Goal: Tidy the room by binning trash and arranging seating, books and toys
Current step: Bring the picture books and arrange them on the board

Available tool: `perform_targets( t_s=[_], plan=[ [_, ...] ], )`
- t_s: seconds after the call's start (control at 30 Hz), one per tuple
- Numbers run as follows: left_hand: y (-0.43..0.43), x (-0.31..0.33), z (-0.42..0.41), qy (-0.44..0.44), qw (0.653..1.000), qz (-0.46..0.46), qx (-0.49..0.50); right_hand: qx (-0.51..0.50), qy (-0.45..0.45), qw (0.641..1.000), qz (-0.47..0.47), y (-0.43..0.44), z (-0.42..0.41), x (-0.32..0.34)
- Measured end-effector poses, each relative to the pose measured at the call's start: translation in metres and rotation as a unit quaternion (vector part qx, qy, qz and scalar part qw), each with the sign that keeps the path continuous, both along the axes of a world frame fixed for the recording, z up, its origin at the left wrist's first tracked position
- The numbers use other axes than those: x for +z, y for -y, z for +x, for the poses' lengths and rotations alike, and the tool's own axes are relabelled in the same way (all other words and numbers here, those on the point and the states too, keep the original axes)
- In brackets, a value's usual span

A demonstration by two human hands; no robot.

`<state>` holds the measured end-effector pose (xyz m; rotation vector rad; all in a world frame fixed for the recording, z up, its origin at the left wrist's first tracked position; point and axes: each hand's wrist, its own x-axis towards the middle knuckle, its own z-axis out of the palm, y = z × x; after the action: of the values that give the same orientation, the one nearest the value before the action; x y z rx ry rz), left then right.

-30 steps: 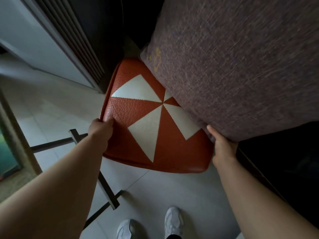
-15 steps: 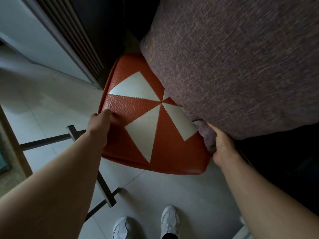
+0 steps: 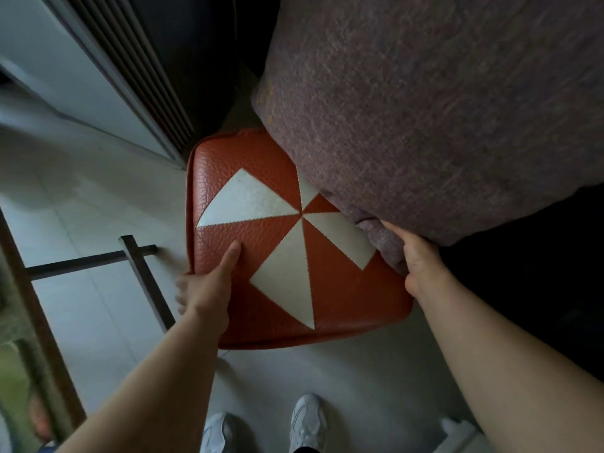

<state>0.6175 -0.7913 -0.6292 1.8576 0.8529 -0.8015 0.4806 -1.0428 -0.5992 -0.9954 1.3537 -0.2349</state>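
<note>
Leather seat cushion (image 3: 343,299), orange-red with white triangles, held off the tiled floor (image 3: 98,273); seating step in hand.
Left hand (image 3: 206,289) grips the cushion's left edge, thumb flat on the top face and fingers wrapped beneath. Right hand (image 3: 421,259) sits at the right edge where the purple fabric cushion (image 3: 425,109) bunches; its fingers are hidden, so I cannot tell whether it grips leather, fabric or both. The seat cushion's far right corner lies under the purple cushion; its near edge hangs above the person's shoes (image 3: 307,420). Judgement: the piece is being positioned against the larger one. The next move calls for a level, two-handed shift that keeps the purple fabric from dragging along and keeps the left edge off the dark metal frame (image 3: 140,273) just beside it.
</note>
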Motion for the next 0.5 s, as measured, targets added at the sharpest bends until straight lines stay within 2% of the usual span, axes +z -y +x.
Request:
perform_targets(
  t_s=[0.17, 0.3, 0.4, 0.5],
  plan=[
    [0.012, 0.001, -0.023, -0.019, 0.998, 0.06, 0.028, 0.035, 0.028, 0.999, -0.015, 0.007, 0.02, 0.005],
    [0.014, 0.002, -0.014, -0.047, 0.997, 0.043, 0.048, -0.013, 0.02, 0.999, -0.035, 0.004, 0.015, 0.008],
    [0.021, 0.014, -0.006, -0.014, 0.996, 0.085, -0.019, -0.051, 0.01, 0.998, -0.029, -0.006, 0.012, 0.016],
    [0.037, 0.031, 0.0, 0.06, 0.989, 0.059, -0.119, -0.08, 0.012, 0.997, -0.005, -0.02, 0.006, 0.022]
  ],
)
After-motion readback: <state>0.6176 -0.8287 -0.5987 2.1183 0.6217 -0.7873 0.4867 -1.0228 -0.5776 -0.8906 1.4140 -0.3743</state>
